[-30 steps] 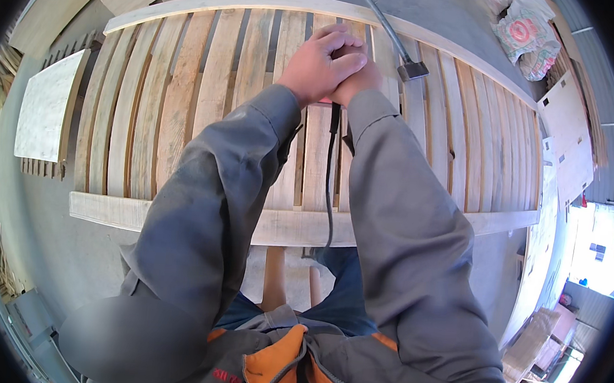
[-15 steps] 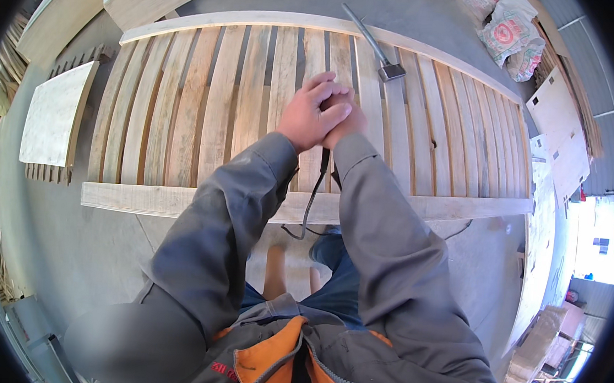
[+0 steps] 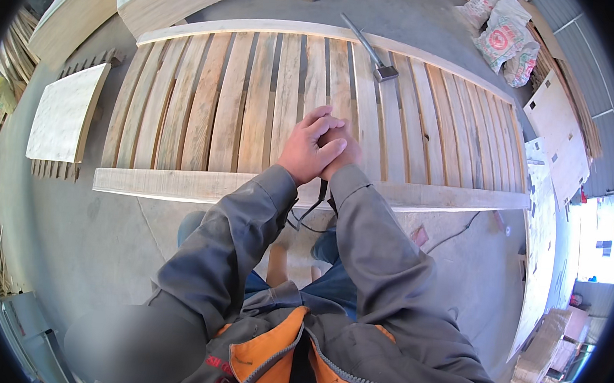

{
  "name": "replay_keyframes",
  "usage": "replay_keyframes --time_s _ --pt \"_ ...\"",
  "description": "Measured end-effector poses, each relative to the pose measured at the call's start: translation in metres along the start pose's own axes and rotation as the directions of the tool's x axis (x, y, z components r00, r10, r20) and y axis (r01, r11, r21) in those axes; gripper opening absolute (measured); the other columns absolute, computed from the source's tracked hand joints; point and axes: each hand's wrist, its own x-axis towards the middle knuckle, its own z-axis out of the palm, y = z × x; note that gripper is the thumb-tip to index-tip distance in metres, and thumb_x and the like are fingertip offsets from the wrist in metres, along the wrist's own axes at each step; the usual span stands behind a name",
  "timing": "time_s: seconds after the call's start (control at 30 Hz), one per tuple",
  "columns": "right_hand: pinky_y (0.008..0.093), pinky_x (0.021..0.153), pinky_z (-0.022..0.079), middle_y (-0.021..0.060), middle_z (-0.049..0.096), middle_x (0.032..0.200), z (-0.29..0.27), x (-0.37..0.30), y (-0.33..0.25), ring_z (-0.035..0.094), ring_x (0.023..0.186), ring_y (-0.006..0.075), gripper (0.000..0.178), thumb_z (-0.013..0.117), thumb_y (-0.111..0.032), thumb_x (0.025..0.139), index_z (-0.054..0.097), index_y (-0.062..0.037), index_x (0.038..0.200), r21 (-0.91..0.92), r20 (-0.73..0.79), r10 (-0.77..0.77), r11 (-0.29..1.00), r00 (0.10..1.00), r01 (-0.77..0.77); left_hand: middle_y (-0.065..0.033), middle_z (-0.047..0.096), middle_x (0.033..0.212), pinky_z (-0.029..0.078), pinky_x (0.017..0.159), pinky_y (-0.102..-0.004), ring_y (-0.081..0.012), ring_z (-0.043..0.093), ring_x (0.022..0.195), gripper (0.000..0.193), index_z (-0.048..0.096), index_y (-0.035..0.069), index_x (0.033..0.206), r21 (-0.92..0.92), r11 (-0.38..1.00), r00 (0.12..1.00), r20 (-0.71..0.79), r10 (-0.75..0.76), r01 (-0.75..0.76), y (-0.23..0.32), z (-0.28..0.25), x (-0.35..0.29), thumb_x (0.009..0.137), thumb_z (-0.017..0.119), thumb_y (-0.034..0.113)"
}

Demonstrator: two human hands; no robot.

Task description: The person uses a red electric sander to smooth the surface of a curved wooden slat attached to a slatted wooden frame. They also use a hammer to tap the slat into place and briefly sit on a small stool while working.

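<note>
Left hand (image 3: 310, 149) wraps over right hand (image 3: 344, 155), clasped together above the slatted wooden panel (image 3: 241, 109), its slats running away from the worker; what they grip is hidden.

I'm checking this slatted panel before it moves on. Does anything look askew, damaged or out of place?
The slats lie even between their rails, with no visible break. One thing stands out: a hammer lies loose across the far slats. A black cord hangs beneath the clasped left hand and right hand.

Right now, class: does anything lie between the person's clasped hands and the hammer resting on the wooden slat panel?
Nothing visible: only bare pale wooden slats separate the left hand and right hand from the grey-headed hammer.
</note>
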Motion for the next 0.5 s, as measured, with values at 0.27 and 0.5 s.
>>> replay_keyframes --time_s 0.27,0.5 --pt "0.0374 0.082 0.060 0.0120 0.058 0.121 -0.028 -0.011 -0.009 0.058 0.115 0.0268 0.046 0.064 -0.029 0.090 0.054 -0.0139 0.132 -0.017 0.078 -0.050 0.999 0.996 0.052 -0.0231 0.050 0.142 0.046 0.105 -0.0454 -0.0412 0.051 0.128 0.042 0.067 0.006 0.120 0.015 0.999 0.998 -0.050 0.033 -0.032 -0.006 0.002 -0.006 0.083 0.070 0.026" --pt "0.0352 0.084 0.060 0.0077 0.060 0.123 -0.043 0.025 -0.017 0.054 0.118 0.0271 0.037 0.064 -0.026 0.090 0.061 -0.0129 0.124 -0.088 0.105 -0.037 0.995 0.994 0.046 -0.0242 0.052 0.138 0.048 0.103 -0.0435 -0.0393 0.055 0.125 0.042 0.068 0.004 0.118 -0.017 0.999 0.998 -0.034 0.044 -0.045 -0.019 -0.013 0.029 0.083 0.070 0.026"
